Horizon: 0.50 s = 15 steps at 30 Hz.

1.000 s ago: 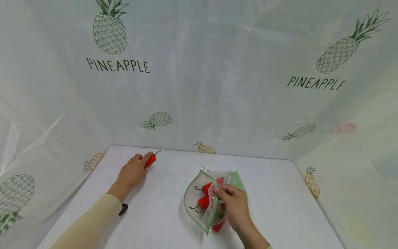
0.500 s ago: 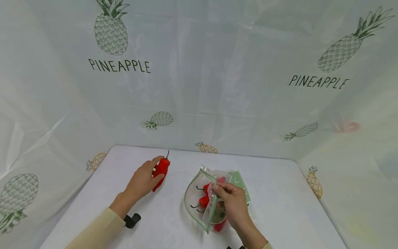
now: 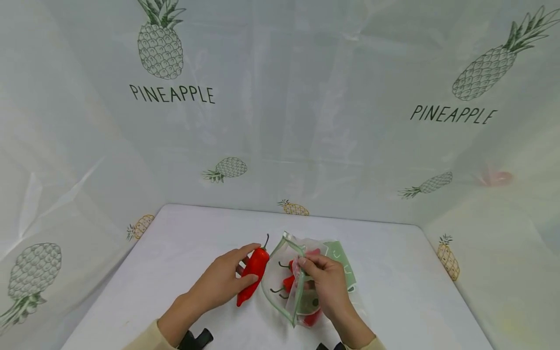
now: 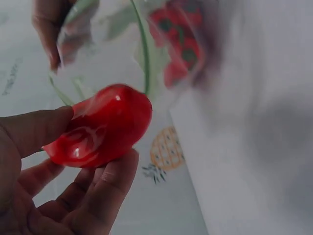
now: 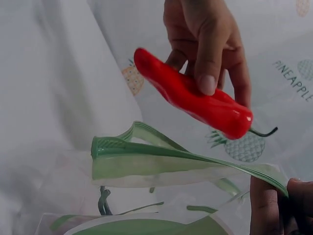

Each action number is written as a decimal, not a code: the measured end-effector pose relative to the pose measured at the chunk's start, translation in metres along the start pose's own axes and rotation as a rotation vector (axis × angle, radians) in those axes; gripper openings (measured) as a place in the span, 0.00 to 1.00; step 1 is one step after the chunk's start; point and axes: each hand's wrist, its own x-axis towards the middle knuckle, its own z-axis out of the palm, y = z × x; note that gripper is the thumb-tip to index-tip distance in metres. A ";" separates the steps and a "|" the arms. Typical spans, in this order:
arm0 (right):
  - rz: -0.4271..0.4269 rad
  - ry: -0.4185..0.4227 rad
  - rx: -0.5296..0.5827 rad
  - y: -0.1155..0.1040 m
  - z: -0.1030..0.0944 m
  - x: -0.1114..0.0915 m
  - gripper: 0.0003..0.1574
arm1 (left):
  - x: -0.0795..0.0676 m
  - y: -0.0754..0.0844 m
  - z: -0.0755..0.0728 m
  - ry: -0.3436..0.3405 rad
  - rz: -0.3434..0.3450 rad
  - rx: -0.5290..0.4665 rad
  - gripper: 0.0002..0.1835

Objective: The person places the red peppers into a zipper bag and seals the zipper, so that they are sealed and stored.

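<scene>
My left hand (image 3: 224, 278) pinches a red chili pepper (image 3: 255, 272) between thumb and fingers, its dark stem up and its tip down. The pepper is right beside the mouth of a clear zip bag (image 3: 275, 301) with a green rim. Pinched at that rim is my right hand (image 3: 327, 282), which keeps the bag mouth spread. Inside the bag lie several red peppers (image 3: 288, 283), stems toward the opening. In the right wrist view the held pepper (image 5: 190, 93) is above the bag's green zip edge (image 5: 161, 149). The left wrist view shows the pepper (image 4: 110, 125) up close.
The white table (image 3: 210, 228) is bordered by a pale curtain (image 3: 306, 97) printed with pineapples. A green printed panel (image 3: 341, 257) of the bag lies behind my right hand. Black wrist straps (image 3: 197, 340) show at my sleeves.
My left hand has lifted the pepper from the table's far left and carried it right and nearer, to the bag mouth. My right hand keeps its hold on the bag.
</scene>
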 end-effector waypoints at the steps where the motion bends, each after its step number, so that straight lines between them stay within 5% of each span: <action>1: -0.004 -0.003 0.001 0.000 0.000 0.000 0.15 | -0.002 0.003 0.002 -0.035 0.010 -0.015 0.37; 7: -0.031 -0.029 -0.018 -0.002 0.002 -0.001 0.12 | -0.004 0.015 0.014 -0.172 0.037 -0.061 0.38; 15: -0.033 -0.040 -0.054 -0.003 0.005 -0.003 0.10 | 0.013 0.021 0.027 -0.196 0.033 -0.034 0.38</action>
